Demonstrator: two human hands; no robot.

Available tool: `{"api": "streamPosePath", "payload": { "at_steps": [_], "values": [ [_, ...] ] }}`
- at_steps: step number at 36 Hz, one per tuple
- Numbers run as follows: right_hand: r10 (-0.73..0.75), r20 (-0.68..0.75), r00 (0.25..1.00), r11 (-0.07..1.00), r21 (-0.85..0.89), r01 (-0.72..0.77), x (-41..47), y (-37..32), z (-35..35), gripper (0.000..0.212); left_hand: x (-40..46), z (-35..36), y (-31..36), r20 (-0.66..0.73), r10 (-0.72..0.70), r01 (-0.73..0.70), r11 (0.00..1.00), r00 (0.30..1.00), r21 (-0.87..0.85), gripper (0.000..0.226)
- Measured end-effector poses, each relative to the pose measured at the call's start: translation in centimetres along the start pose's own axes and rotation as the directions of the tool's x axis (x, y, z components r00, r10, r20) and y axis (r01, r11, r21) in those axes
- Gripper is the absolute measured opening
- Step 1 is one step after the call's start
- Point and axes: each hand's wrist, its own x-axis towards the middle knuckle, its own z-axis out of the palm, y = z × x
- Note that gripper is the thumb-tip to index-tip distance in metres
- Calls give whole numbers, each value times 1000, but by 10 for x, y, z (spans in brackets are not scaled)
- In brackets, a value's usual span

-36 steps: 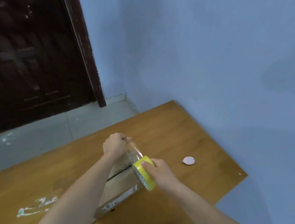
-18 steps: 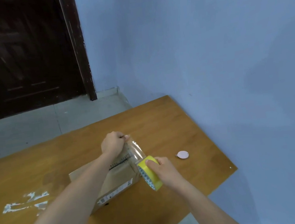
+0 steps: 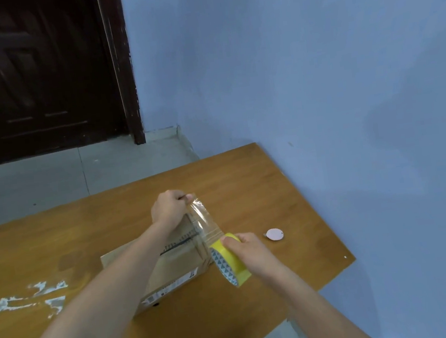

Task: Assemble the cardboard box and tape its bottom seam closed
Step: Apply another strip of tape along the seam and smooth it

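A brown cardboard box (image 3: 172,270) lies on the wooden table (image 3: 245,177), partly hidden under my left forearm. My left hand (image 3: 169,210) pinches the free end of a clear tape strip (image 3: 206,224) above the box's far right corner. The strip runs down and right to a yellow tape roll (image 3: 229,260), which my right hand (image 3: 247,250) grips from the right, just past the box's right edge. A dark printed line shows on the box's top face.
A small pinkish round object (image 3: 274,234) lies on the table right of the roll. White paint smears (image 3: 32,299) mark the table's left part. A blue wall (image 3: 316,73) borders the table's right side; a dark door (image 3: 33,74) stands behind.
The tape strip between my hands has lengthened a little as the roll moved down and right. My left hand kept its pinch on the tape end. The camera shifted.
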Motion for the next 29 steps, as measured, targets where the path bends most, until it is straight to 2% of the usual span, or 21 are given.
{"api": "streamPosePath", "payload": {
  "at_steps": [5,12,17,24,29],
  "values": [
    [20,26,999,999,-41,-19,1,4,3,27,-2,4,-7,26,-16,16,1000,1000,-19,30],
    [7,5,1000,1000,-6,-7,3,4,12,28,-1,7,-7,15,-33,33,999,999,7,28],
    [4,-17,1000,997,-74,-5,6,7,14,34,-2,8,-8,10,-49,49,999,999,2,26],
    [55,13,998,997,-48,-55,8,17,13,27,-1,9,-12,5,-66,67,995,998,-78,29],
    [71,17,997,997,-9,-71,10,34,8,37,0,7,-18,64,-19,29,988,998,-152,31]
  ]
}}
